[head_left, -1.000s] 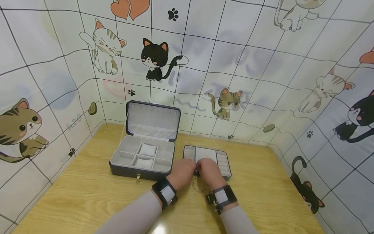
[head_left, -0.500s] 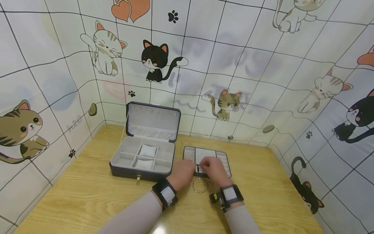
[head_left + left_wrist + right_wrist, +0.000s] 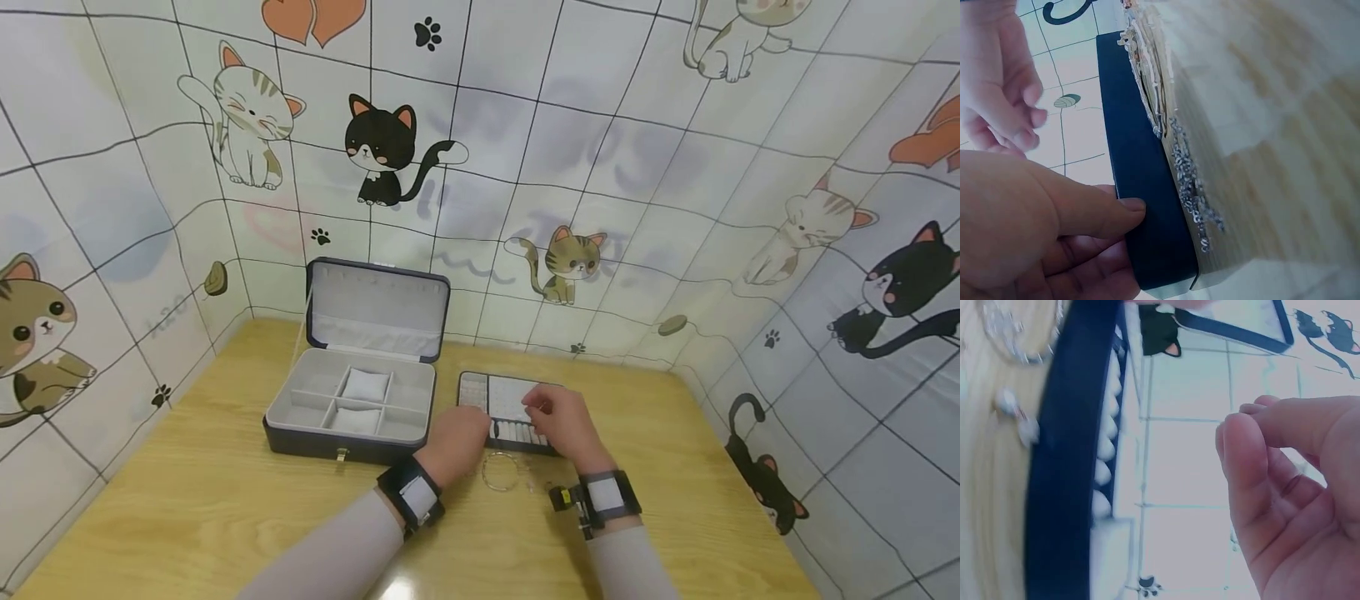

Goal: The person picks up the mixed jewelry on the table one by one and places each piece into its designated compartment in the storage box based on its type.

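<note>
My left hand [image 3: 459,437] holds the near-left corner of a shallow jewelry tray [image 3: 510,396]. In the left wrist view its thumb presses the tray's dark front wall [image 3: 1141,156], and the other fingers curl behind the end. Over the right part of the tray is my right hand [image 3: 566,421], apart from the left. Close up, the right thumb [image 3: 1244,450] and forefinger meet at their tips; I cannot tell whether something tiny is between them. White ring rolls [image 3: 517,431] line the tray's near side, with a dark slot or band near their left end.
A dark jewelry box [image 3: 300,442] with its lid raised stands left of the tray, two small cushions inside. A thin round bangle [image 3: 486,479] lies before the tray. Beside it are a silvery chain [image 3: 1188,175] and a small shiny trinket [image 3: 1016,412]. Cat-print cloth walls surround the table.
My right hand has drawn away from the left hand, to the right and slightly up, uncovering the ring rolls. My left hand keeps its hold. The head view has turned slightly right.
</note>
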Demonstrator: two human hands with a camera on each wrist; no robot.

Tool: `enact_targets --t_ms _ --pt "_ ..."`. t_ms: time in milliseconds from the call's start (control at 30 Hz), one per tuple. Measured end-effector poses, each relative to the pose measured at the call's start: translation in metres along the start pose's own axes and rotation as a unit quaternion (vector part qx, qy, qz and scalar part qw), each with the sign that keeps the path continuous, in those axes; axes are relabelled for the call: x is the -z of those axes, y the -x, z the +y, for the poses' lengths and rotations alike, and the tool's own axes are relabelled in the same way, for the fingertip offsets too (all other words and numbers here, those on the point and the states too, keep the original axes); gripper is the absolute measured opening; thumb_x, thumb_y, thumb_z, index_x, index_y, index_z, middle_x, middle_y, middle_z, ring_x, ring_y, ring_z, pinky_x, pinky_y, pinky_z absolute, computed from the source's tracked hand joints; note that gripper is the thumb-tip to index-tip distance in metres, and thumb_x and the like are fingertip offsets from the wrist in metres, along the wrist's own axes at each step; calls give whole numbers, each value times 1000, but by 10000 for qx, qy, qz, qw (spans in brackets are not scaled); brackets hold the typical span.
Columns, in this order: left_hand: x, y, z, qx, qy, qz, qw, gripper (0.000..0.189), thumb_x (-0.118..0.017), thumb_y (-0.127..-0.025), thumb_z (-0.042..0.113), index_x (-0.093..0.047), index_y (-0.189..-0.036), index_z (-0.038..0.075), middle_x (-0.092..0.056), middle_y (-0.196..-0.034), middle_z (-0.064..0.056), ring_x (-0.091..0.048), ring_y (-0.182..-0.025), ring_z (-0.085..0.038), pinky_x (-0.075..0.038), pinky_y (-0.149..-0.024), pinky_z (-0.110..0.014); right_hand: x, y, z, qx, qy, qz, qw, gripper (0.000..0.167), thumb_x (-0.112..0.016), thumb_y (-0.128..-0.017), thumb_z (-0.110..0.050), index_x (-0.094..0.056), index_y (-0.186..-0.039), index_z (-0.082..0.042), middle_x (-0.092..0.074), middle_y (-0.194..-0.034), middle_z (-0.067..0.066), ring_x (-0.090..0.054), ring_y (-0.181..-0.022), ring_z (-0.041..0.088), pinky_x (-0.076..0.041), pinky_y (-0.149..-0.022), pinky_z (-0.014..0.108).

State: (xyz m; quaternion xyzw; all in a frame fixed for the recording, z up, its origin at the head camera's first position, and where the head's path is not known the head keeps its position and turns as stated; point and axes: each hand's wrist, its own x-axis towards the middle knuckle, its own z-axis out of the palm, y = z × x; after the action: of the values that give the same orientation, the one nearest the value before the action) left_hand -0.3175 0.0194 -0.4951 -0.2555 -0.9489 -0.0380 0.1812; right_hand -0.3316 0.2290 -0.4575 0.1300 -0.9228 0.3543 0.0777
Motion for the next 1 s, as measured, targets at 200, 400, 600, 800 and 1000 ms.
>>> enact_targets --t_ms 200,400,600,800,1000 --pt "-2 3 0 -13 23 -19 10000 10 -74 -90 10 -73 -82 16 -71 -78 0 -68 -71 -19 -56 -60 -36 14 9 3 -145 656 -236 9975 8 -75 -93 -3 -76 -99 -8 -70 -85 2 -63 -70 12 -54 -61 27" --pt "-3 4 1 -43 24 100 9999 11 -73 -90 10 -73 -82 16 -71 -79 0 -68 -71 -19 -55 -60 -35 17 12 9 -467 773 -1202 9886 17 -79 -87 -3 -70 -80 -15 -65 -75 -1 -61 -64 15 -52 -60 30" --pt "-2 4 2 -39 148 31 9999 11 -72 -92 11 -73 -83 16 -71 -80 0 -67 -72 -18 -54 -60 -34 20 14 13 -608 888 -1908 9757 22 -81 -78 1 -68 -74 -16 -66 -73 -1 -60 -66 17 -51 -62 33" --pt "-1 4 0 -99 151 173 9997 13 -72 -92 11 -71 -80 17 -71 -79 1 -67 -71 -18 -54 -60 -34 23 17 11 -808 1005 -2447 9610 21 -73 -71 7 -66 -71 -13 -66 -68 1 -60 -61 18 -52 -59 32" --pt "-2 3 -2 -85 221 138 9996 12 -71 -92 11 -72 -82 17 -72 -80 1 -68 -73 -18 -54 -61 -34 17 22 6 -1118 1900 -2248 9491 22 -74 -65 4 -62 -58 -13 -62 -54 -1 -52 -49 15 -44 -48 27"
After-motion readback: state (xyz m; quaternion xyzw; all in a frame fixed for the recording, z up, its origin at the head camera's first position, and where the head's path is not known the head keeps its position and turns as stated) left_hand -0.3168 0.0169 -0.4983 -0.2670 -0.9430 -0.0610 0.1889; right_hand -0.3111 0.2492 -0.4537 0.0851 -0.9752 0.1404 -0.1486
